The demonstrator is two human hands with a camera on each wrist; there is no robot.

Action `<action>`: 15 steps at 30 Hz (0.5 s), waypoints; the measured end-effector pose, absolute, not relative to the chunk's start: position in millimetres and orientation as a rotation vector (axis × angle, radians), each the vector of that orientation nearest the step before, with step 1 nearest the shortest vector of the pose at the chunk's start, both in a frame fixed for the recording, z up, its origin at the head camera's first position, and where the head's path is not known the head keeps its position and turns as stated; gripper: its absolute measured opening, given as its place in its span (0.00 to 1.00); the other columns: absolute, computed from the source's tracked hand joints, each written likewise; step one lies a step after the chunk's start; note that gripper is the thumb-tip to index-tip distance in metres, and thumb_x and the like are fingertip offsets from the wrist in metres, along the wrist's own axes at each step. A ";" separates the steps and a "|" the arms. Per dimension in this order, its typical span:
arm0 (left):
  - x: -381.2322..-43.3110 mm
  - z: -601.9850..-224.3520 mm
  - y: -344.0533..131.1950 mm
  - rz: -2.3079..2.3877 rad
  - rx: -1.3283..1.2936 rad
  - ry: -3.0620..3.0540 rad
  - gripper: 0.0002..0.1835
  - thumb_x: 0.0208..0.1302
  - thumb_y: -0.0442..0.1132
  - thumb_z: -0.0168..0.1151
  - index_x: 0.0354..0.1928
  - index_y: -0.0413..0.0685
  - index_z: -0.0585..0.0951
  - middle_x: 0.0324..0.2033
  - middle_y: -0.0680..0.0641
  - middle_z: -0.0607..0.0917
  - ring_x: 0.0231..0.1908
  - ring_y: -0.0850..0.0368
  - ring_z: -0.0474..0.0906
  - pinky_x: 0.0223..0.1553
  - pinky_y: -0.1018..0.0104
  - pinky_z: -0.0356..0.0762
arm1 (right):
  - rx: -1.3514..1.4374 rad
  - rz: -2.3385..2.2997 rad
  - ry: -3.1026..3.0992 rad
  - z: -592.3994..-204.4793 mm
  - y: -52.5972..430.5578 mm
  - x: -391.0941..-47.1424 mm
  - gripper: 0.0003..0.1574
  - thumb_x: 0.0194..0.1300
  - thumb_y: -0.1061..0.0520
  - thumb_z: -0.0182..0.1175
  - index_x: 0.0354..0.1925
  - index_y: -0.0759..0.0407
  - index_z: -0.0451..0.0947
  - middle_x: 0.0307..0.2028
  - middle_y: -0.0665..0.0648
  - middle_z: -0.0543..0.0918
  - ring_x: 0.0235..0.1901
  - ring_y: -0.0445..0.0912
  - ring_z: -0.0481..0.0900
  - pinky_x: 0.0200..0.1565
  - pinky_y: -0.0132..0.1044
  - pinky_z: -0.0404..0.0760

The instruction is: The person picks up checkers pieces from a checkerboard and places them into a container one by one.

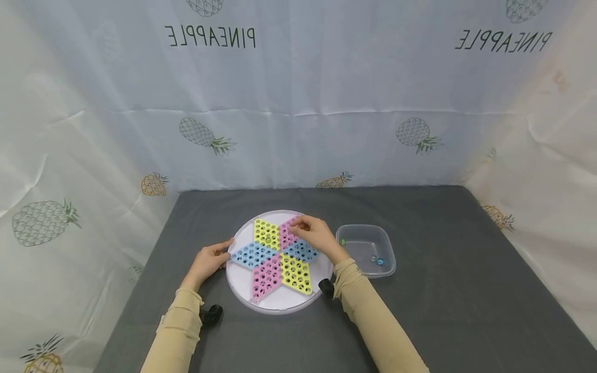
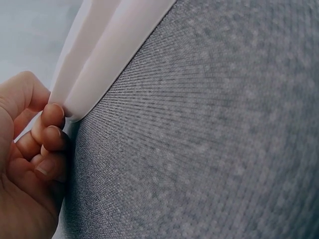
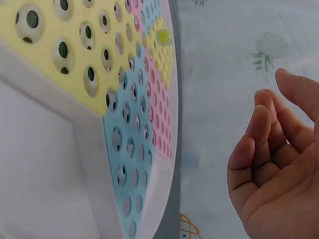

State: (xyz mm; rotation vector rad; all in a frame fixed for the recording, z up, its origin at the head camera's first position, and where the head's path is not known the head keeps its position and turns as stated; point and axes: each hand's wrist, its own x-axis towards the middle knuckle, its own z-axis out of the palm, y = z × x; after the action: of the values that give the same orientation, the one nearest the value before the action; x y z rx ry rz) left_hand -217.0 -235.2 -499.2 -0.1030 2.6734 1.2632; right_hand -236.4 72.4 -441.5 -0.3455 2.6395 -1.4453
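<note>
A round white Chinese checkers board [image 1: 240, 290] carries a star of pink, yellow and blue perforated sections. At its left edge my left hand [image 1: 210, 260] grips the rim, thumb above and fingers curled against the side, as the left wrist view shows. My right hand [image 1: 314, 234] hovers over the upper right of the star. In the right wrist view its thumb and bent fingers [image 3: 264, 117] stand apart with nothing between them. One yellow-green marble [image 3: 163, 37] sits in a hole of the far yellow section.
To the right of the board stands a clear plastic container [image 1: 389, 243]. Inside it lie a green marble [image 1: 342, 241] and a blue marble [image 1: 380, 261] with a clear one beside it. A grey cloth [image 1: 466, 300] covers the table, and pineapple-print curtains [image 1: 298, 150] rise behind and at both sides.
</note>
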 end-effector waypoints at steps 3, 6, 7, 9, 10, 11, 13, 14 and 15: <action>-217.1 -499.4 -235.7 1.263 -0.104 2.677 0.28 0.58 0.38 0.56 0.63 0.53 0.71 0.16 0.53 0.72 0.20 0.59 0.67 0.24 0.69 0.66 | -0.358 -1.441 2.623 -443.8 66.3 -239.4 0.15 0.62 0.46 0.60 0.45 0.50 0.80 0.35 0.51 0.81 0.35 0.42 0.75 0.38 0.34 0.74; -217.7 -499.0 -236.1 1.271 -0.100 2.680 0.27 0.58 0.39 0.56 0.63 0.53 0.71 0.16 0.53 0.72 0.20 0.59 0.67 0.24 0.69 0.66 | -0.381 -1.439 2.625 -445.1 60.2 -242.1 0.15 0.61 0.46 0.60 0.44 0.50 0.80 0.35 0.51 0.80 0.35 0.42 0.74 0.38 0.34 0.73; -218.1 -499.0 -236.2 1.275 -0.101 2.678 0.27 0.58 0.39 0.56 0.63 0.53 0.72 0.16 0.53 0.72 0.20 0.59 0.67 0.24 0.69 0.66 | -0.396 -1.437 2.629 -445.1 57.8 -242.9 0.14 0.61 0.46 0.60 0.43 0.50 0.80 0.35 0.51 0.80 0.34 0.42 0.74 0.38 0.35 0.73; -218.7 -498.9 -236.1 1.277 -0.101 2.673 0.28 0.58 0.38 0.56 0.63 0.52 0.71 0.16 0.52 0.72 0.20 0.59 0.67 0.24 0.69 0.66 | -0.427 -1.414 2.644 -445.7 52.6 -244.8 0.14 0.61 0.47 0.60 0.43 0.51 0.81 0.34 0.52 0.79 0.33 0.42 0.73 0.37 0.34 0.72; -219.0 -499.2 -236.1 1.275 -0.105 2.671 0.28 0.58 0.38 0.56 0.63 0.52 0.71 0.17 0.53 0.72 0.21 0.59 0.67 0.23 0.69 0.66 | -0.438 -1.400 2.648 -446.5 49.8 -245.8 0.14 0.61 0.47 0.60 0.43 0.52 0.81 0.34 0.52 0.79 0.32 0.42 0.73 0.36 0.34 0.72; -219.2 -499.7 -236.1 1.272 -0.110 2.670 0.28 0.58 0.38 0.56 0.63 0.52 0.71 0.17 0.53 0.72 0.21 0.59 0.67 0.23 0.69 0.65 | -0.454 -1.382 2.653 -447.5 46.9 -246.9 0.14 0.61 0.48 0.60 0.43 0.53 0.81 0.33 0.52 0.79 0.31 0.42 0.72 0.36 0.34 0.72; -219.4 -500.6 -235.8 1.265 -0.118 2.667 0.28 0.58 0.38 0.56 0.63 0.52 0.71 0.17 0.53 0.72 0.21 0.59 0.67 0.23 0.68 0.65 | -0.477 -1.341 2.655 -450.5 41.1 -248.9 0.15 0.61 0.48 0.60 0.44 0.54 0.81 0.33 0.52 0.79 0.31 0.41 0.72 0.35 0.33 0.72; -219.4 -501.2 -235.6 1.262 -0.120 2.667 0.28 0.58 0.38 0.56 0.64 0.51 0.71 0.17 0.53 0.72 0.21 0.59 0.67 0.23 0.68 0.65 | -0.488 -1.324 2.653 -452.6 38.4 -249.7 0.15 0.61 0.49 0.60 0.44 0.55 0.81 0.32 0.52 0.80 0.30 0.41 0.72 0.34 0.32 0.72; -219.5 -501.8 -235.3 1.262 -0.123 2.667 0.28 0.58 0.38 0.56 0.64 0.51 0.71 0.17 0.53 0.72 0.21 0.59 0.67 0.23 0.68 0.64 | -0.494 -1.310 2.646 -454.9 35.9 -250.5 0.16 0.62 0.49 0.60 0.44 0.55 0.80 0.32 0.52 0.80 0.30 0.41 0.73 0.34 0.32 0.72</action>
State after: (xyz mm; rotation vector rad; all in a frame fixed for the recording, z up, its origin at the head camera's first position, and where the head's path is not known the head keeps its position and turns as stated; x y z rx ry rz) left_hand -219.5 -235.3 -501.8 -0.1232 2.6670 1.2621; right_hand -250.5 35.9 -454.9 -0.4937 2.6462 -1.3103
